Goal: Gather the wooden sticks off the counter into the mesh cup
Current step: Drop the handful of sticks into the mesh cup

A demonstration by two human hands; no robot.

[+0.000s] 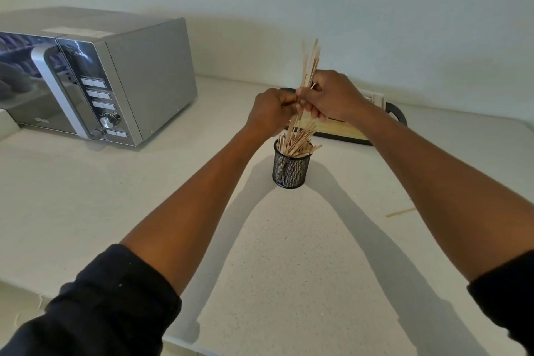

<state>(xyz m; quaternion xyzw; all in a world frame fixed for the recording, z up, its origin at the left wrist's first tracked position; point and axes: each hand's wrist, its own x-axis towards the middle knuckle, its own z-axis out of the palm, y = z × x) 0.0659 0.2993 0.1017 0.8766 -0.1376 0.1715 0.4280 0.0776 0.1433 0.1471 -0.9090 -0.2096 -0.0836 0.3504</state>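
A lone wooden stick [400,212] lies on the counter [289,254], right of the black mesh cup [291,169] crowded with sticks. Above the cup, the left hand [270,113] pinches and the right hand [332,98] grips an upright bundle of sticks [309,62]; a microwave [95,78] stands far left.

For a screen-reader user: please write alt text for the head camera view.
Both hands hold a bundle of wooden sticks upright above a black mesh cup already full of sticks, right hand gripping, left hand pinching. One stray stick lies on the counter; a microwave stands left.
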